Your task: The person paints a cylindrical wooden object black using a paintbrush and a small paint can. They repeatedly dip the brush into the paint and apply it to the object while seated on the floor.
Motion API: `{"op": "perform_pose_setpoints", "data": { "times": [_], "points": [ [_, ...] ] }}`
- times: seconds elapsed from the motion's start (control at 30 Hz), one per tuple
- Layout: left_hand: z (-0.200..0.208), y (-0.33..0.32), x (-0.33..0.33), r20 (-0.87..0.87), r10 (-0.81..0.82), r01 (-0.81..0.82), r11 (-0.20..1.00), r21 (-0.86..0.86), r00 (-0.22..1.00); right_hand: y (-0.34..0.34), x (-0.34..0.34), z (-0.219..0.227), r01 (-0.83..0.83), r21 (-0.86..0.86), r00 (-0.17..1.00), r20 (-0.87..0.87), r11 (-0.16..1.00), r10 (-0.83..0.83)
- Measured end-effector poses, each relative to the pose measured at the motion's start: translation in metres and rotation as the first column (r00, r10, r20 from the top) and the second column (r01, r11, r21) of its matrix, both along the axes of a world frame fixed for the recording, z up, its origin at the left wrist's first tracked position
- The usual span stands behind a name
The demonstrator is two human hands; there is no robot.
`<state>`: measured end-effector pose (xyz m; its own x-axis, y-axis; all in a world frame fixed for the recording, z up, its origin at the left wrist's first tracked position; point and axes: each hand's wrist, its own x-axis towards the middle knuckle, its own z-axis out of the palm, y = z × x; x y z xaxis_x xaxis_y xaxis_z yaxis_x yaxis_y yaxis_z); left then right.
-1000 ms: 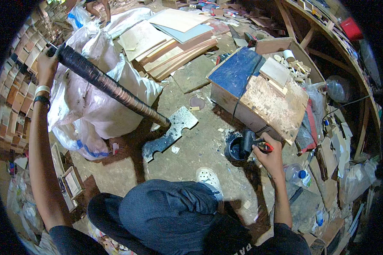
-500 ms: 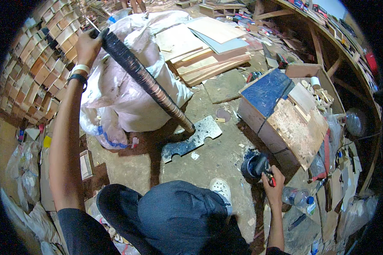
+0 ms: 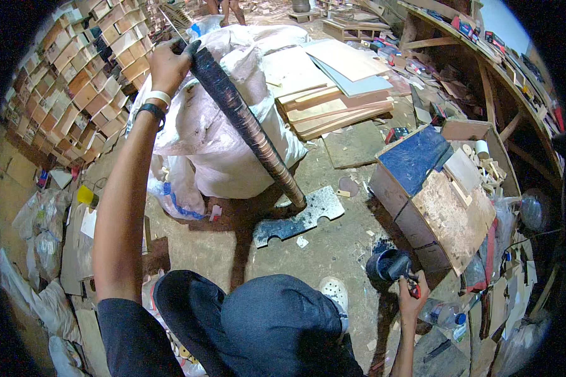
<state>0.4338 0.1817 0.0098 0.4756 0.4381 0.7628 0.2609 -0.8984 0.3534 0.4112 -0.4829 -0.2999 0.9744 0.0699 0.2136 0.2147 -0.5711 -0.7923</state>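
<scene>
My left hand [image 3: 170,66] is closed at the top end of a long, slanting cylinder [image 3: 248,125]. Its upper part is coated black, while the lower part shows ringed brown wood. The lower end rests on a pale, notched board [image 3: 302,217] spattered with black. Off to the right, my right hand [image 3: 414,298] grips a paintbrush [image 3: 414,287] by its red handle. The brush head is black and sits at the mouth of a dark paint pot [image 3: 376,269] on the floor; how deep the bristles go is hidden.
Behind the cylinder bulges a large white sack [image 3: 223,157]. Stacked boards [image 3: 339,113] lie beyond it. A wooden box [image 3: 409,213] with a blue-topped panel stands right, near a plastic bottle [image 3: 443,314]. Stacked wooden pieces [image 3: 75,81] rise at far left. Another person's legs [image 3: 233,11] show at the back.
The whole view has shifted, so the scene sits further right in the picture. Both hands keep their holds, and the brush stays at the pot.
</scene>
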Motion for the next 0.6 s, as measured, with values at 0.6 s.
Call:
{"op": "perform_pose_setpoints", "data": {
  "times": [0.6],
  "points": [
    [0.006, -0.058, 0.007, 0.135, -0.024, 0.009, 0.994, 0.112, 0.991, 0.232, 0.065, 0.161, -0.695, 0.083, 0.643, 0.516, 0.714, 0.566]
  ]
}}
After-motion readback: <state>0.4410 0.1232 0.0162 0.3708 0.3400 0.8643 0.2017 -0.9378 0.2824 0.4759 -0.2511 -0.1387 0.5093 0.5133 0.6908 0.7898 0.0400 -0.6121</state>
